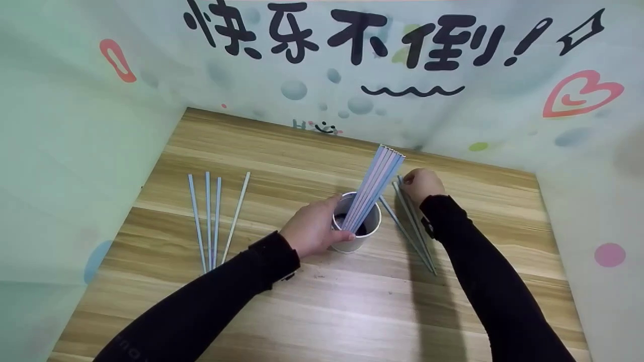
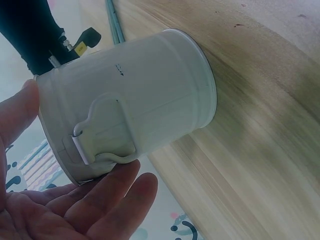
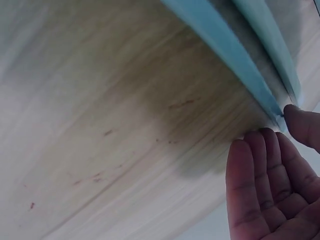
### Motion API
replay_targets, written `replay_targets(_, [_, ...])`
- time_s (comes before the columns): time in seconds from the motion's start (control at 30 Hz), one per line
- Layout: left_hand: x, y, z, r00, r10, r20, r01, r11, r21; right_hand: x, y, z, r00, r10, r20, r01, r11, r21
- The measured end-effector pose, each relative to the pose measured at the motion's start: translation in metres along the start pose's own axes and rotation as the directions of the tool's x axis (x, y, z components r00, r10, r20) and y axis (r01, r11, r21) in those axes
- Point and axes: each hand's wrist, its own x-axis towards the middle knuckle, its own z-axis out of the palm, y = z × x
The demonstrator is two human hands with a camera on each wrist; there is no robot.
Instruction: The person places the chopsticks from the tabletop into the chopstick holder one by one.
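A white metal cup (image 1: 350,245) stands on the table, with a bundle of blue and pink chopsticks (image 1: 375,186) leaning to the right inside it. My left hand (image 1: 314,226) grips the cup from its left side, thumb and fingers round the rim end. In the left wrist view, the cup (image 2: 135,85) shows a bracket on its wall. To its right, my right hand (image 1: 422,185) pinches the far end of a blue chopstick (image 3: 230,55) between thumb and fingers. Beside it lie a paler chopstick (image 3: 270,40) and another blue chopstick (image 1: 405,229).
Several loose chopsticks (image 1: 209,221) lie spread on the left of the wooden table (image 1: 352,301), partly behind my left sleeve. A printed cloth backdrop (image 1: 322,65) stands along the table's back edge and both sides.
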Motion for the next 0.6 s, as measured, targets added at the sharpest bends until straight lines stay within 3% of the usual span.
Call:
replay_targets(0.33, [0.0005,-0.0012,0.0001,1.000,0.022,-0.007,-0.022,1.000,-0.008,0.0005,-0.0053,0.0008,0.999,0.027,-0.038,-0.028,0.999,-0.038])
replay_targets(0.6, [-0.0002,-0.0023,-0.0006,1.000,0.021,-0.006,-0.021,1.000,-0.009,0.0006,-0.0067,0.0008,0.998,0.056,-0.019,-0.057,0.998,-0.038])
